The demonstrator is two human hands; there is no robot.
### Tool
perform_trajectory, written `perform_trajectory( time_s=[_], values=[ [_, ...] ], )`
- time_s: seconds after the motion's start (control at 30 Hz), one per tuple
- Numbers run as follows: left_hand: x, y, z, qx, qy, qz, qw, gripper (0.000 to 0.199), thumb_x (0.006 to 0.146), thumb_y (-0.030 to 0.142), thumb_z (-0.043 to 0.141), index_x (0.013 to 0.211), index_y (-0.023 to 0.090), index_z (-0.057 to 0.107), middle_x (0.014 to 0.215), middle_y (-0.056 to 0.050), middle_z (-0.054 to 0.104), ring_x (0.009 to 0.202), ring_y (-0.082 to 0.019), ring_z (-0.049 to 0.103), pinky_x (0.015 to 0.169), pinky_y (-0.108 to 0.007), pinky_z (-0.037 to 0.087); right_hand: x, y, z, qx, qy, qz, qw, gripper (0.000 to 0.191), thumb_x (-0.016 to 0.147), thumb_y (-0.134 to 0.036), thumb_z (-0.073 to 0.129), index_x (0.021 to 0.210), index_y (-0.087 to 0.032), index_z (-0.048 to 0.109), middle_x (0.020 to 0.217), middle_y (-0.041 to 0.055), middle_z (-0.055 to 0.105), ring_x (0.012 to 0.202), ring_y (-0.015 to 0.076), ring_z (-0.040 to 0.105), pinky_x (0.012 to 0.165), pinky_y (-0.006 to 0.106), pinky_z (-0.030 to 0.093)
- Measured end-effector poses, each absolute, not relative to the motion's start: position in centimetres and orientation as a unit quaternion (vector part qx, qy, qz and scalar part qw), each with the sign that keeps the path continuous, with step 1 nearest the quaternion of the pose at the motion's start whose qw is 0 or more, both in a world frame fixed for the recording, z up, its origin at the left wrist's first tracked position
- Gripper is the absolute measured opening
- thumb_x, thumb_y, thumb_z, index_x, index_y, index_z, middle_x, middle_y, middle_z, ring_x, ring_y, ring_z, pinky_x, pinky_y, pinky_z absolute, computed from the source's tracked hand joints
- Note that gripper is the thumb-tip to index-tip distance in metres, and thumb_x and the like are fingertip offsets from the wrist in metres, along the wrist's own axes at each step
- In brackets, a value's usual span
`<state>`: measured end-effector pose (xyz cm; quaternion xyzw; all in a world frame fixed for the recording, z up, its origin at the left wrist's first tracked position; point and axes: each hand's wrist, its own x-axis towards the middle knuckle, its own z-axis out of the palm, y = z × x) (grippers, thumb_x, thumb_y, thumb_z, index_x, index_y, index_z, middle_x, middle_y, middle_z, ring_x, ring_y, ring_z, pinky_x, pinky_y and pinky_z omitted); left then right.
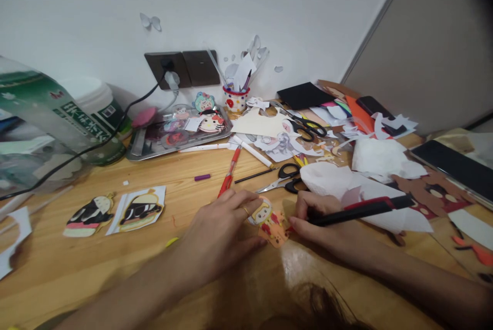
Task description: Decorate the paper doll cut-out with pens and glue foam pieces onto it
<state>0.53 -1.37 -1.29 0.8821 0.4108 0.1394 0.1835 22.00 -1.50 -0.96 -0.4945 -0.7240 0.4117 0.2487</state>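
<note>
A small paper cutout (274,228) of a yellow-haired cartoon figure in orange lies on the wooden table in front of me. My left hand (225,224) holds its left side, thumb at the lower edge and fingers at the upper; a ring shows on one finger. In my right hand (319,222) is a black and red pen (358,211), gripped near its lower end, its tip low at the cutout's right edge. My fingers hide the tip, so contact cannot be made out. Left of my left hand lie two penguin-like cutouts, one bare (89,215) and one on white paper (139,211).
Behind my hands lie black-handled scissors (283,181), a red pen-like tool (230,171) and a purple cap (202,177). Farther back are a metal tray (154,151), a decorated cup (236,99) and paper scraps. Tissues (385,158) and a phone (454,165) lie right.
</note>
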Motion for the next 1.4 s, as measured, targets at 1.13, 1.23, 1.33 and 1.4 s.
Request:
perform_trajectory(
  time_s=[1.13,1.23,1.33,1.4],
  values=[
    [0.51,-1.24,-1.23,0.878,0.412,0.145,0.197,0.048,0.077,0.036,0.054,0.122,0.028,0.042,0.121,-0.003,0.049,0.104,-0.022,0.048,0.086,-0.037,0.043,22.00,-1.46,-1.17,-0.486,-0.743,0.399,0.231,0.023,0.074,-0.019,0.052,0.056,-0.018,0.039,0.052,-0.0045,0.042,0.048,0.0071,0.035,0.042,0.020,0.024],
    [0.54,-1.19,-1.31,0.879,0.411,0.144,0.196,0.049,0.076,0.037,0.055,0.122,0.028,0.042,0.121,-0.003,0.049,0.105,-0.022,0.048,0.087,-0.036,0.043,22.02,-1.44,-1.23,-0.483,-0.750,0.391,0.228,0.022,0.074,-0.018,0.053,0.056,-0.017,0.040,0.053,-0.0043,0.044,0.048,0.0070,0.035,0.042,0.020,0.024],
    [0.52,-1.20,-1.28,0.879,0.410,0.139,0.198,0.047,0.077,0.037,0.054,0.121,0.028,0.042,0.122,-0.002,0.049,0.105,-0.021,0.047,0.087,-0.036,0.043,22.01,-1.45,-1.24,-0.479,-0.755,0.387,0.227,0.022,0.074,-0.017,0.053,0.056,-0.017,0.040,0.054,-0.0040,0.044,0.049,0.0071,0.036,0.043,0.020,0.025],
    [0.49,-1.22,-1.23,0.879,0.412,0.138,0.199,0.046,0.077,0.037,0.054,0.121,0.028,0.042,0.121,-0.002,0.049,0.105,-0.021,0.047,0.087,-0.035,0.043,22.00,-1.47,-1.25,-0.481,-0.750,0.391,0.230,0.022,0.074,-0.016,0.053,0.056,-0.017,0.040,0.054,-0.0038,0.045,0.049,0.0071,0.037,0.043,0.020,0.025]
  ],
)
